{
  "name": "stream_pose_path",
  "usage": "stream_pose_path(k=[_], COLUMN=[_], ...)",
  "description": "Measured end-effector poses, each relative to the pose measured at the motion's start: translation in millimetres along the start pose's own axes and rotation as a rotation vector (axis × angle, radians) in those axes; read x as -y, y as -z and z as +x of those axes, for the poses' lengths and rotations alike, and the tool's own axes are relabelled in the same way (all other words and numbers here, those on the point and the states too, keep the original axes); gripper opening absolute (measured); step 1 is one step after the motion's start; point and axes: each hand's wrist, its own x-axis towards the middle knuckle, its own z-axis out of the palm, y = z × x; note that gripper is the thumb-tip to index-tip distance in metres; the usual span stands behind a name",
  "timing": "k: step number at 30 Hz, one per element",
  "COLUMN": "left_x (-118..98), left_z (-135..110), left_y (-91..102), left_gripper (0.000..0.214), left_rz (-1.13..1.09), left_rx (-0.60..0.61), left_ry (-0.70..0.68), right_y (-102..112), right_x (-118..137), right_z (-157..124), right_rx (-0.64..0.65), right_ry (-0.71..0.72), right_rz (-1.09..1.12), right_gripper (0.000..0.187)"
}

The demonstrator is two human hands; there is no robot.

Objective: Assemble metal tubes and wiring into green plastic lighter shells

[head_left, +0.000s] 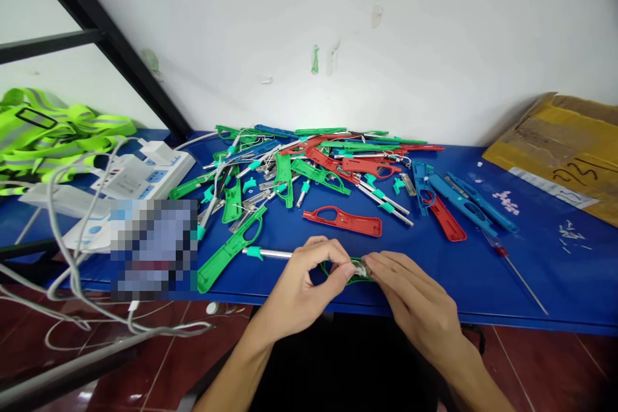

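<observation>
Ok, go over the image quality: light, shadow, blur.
In the head view, the wall is brightest just above the pile of parts; head view too, soft shadow darkens it left of the cardboard box; head view again, blocky pixelation covers a patch at left, and the small held part shows too little detail to identify.

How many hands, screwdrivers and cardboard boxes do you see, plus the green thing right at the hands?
Hands: 2 (left hand, right hand)
Green casing at the hands: 1
Screwdriver: 1
Cardboard box: 1
Total: 5
</observation>
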Motion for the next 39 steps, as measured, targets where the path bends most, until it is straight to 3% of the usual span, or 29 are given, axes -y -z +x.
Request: stream_pose_path(k=[13,18,22,25,28,32,36,39], left_x=[3,4,9,11,8,6,9,3], left_z=[-4,-1,1,1,-3,-9,-11,-4], left_y=[-0.3,-3.4,-6.3,-6.8,-2.8,8.0,15.2,19.5], left_gripper=[0.024,0.011,0.008,0.008,0.007,0.028,0.036,0.020], left_rz=[0.048,0.114,0.233,0.327,0.452,0.633,0.707,0.715], left_rx=[0.032,-0.024,-0.162,-0.206,-0.135,0.116,0.142,0.169], left_ry=[-0.025,-0.115,-0.150,-0.178,-0.203,-0.191,-0.183,-0.165], right_y=[-2,5,16,21,22,22,24,26], right_x=[-1,1,-2,-6,-8,-10,-11,-11], right_z=[-6,3,11,10,8,3,0,0], right_rx=[-0.007,-0.067,0.031,0.130,0.175,0.242,0.300,0.317], right_ry=[0.029,-0.089,-0.232,-0.240,-0.164,-0.142,-0.163,-0.163], right_rz=[-0.049,0.059,0.100,0.066,-0.068,-0.153,-0.131,-0.100], right_gripper=[0.073,0.054,0.040,0.032,0.024,0.025,0.029,0.032])
